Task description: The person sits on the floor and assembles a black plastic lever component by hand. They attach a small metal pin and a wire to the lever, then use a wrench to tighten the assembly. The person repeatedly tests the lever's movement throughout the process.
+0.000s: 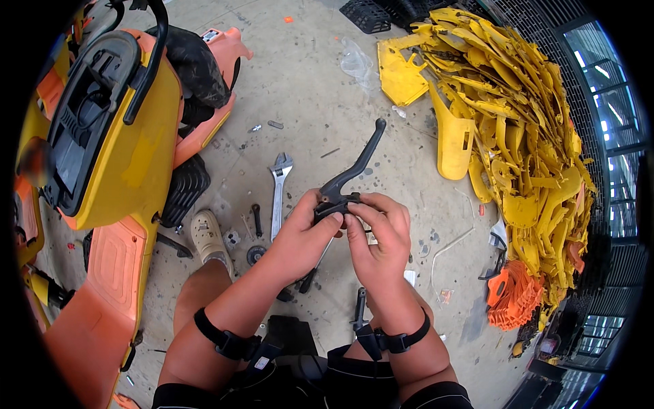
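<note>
A black brake lever (359, 164) is in both my hands in front of me, its long curved blade pointing up and away to the right. My left hand (304, 235) is closed round the left side of its mount, thumb laid along it. My right hand (377, 235) pinches the mount's right side between thumb and fingers. Below my hands, partly hidden by them, a thin rod or tool with a dark end slants down. On the floor beyond my left hand lie a silver adjustable wrench (278, 193) and a short black bolt-like piece (256, 219).
At the left stands a yellow and orange scooter (133, 167), near my foot. A tall heap of yellow plastic panels (521, 129) rises on the right, with stacked orange panels (516, 300) at its near end. A round dark part (255, 255) and small pieces litter the concrete floor.
</note>
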The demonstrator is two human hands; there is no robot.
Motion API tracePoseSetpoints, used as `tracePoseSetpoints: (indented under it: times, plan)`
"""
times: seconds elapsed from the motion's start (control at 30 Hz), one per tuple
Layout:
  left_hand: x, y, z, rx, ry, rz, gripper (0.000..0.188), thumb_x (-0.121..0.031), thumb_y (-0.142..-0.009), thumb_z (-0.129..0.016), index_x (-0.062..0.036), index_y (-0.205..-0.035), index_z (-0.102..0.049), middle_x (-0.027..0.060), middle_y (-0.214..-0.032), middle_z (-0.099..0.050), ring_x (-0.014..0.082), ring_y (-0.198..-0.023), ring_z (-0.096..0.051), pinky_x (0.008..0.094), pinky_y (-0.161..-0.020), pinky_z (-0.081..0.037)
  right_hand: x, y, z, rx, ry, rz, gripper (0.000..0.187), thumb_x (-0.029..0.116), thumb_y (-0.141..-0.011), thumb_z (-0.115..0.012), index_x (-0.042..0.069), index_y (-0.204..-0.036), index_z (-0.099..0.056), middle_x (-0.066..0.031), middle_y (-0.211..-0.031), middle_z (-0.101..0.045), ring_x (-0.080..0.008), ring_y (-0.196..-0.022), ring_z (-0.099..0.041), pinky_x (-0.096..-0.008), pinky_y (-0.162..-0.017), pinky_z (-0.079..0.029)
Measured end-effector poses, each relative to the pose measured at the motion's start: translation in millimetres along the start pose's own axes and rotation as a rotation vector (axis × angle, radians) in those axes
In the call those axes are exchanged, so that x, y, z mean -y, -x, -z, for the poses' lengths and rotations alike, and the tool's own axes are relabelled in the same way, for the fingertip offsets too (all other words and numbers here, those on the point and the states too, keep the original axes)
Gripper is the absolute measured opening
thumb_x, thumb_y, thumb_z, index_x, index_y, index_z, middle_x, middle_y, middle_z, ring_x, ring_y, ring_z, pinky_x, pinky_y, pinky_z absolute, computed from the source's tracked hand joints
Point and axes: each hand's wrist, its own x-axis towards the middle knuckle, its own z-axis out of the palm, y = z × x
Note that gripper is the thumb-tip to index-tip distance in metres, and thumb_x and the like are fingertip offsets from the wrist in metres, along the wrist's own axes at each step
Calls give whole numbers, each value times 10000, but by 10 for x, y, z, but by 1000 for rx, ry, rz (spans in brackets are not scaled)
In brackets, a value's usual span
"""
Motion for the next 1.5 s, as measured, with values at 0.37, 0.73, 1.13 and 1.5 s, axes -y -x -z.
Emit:
tracePoseSetpoints:
  times: [0.37,0.73,1.13,1.5]
  plan:
    - [34,27,-32,-97,-292,-107,433,-202,-974,-606,44,-1299,-462,170,-1063,-644,190,-915,-642,345,-789,-512,16,-28,-42,-27,76,34,198,16,-775,-775,53,-945,-681,-101,-1089,-684,-304,-1017,-606,-393,-892,-479]
    - [-133,74,-74,-86,-355,-159,380,-119,-985,-570,30,-1316,-457,108,-1122,-611,137,-1037,-570,310,-904,-480,-42,-75,-62,2,74,49,247,0,-719,-773,71,-917,-644,-97,-1117,-668,-324,-1041,-592,-411,-903,-472]
    - [-90,56,-12,-16,-401,-204,427,-14,-911,-503,20,-1334,-451,111,-1134,-590,161,-1057,-556,323,-941,-463,-26,-83,-39,21,91,49,265,-14,-684,-776,74,-901,-652,-95,-1130,-663,-325,-1056,-584,-413,-910,-470]
    - [-73,44,-34,-56,-245,-100,382,-58,-958,-541,6,-1327,-465,76,-1094,-607,147,-1001,-579,306,-889,-481,-41,-63,-45,82,12,5,248,10,-747,-769,55,-967,-665,-105,-1137,-682,-314,-1022,-624,-404,-887,-499]
